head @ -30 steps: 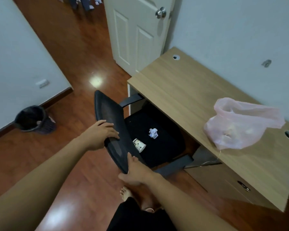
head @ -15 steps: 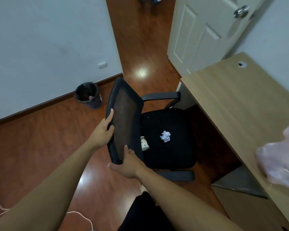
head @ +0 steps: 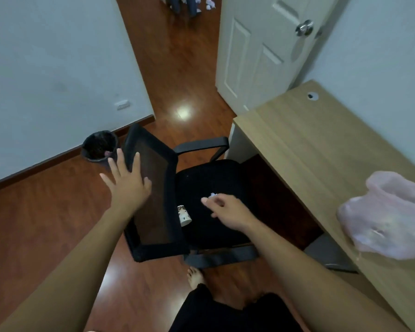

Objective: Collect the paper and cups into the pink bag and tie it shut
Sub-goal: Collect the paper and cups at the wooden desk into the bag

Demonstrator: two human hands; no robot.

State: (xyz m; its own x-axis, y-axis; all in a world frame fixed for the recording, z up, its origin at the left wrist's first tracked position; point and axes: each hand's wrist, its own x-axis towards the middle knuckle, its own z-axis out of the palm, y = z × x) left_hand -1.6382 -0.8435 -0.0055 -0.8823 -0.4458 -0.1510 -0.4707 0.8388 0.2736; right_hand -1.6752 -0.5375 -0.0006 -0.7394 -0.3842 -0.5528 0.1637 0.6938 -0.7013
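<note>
Crumpled paper (head: pixel 212 195) on the chair seat (head: pixel 225 178) is touched by the right hand's (head: pixel 228 210) fingertips, ungrasped; the left hand (head: pixel 127 180) is spread, released.

A single wide-angle view from the person's head, facing forward and steeply down; both bare forearms stretch away from the lower edge, close to the lens; beyond the left hand (head: pixel 127 183) lies floor and wall; right of the right hand (head: pixel 228 210) runs the desk (head: pixel 304 140); no second view.
</note>
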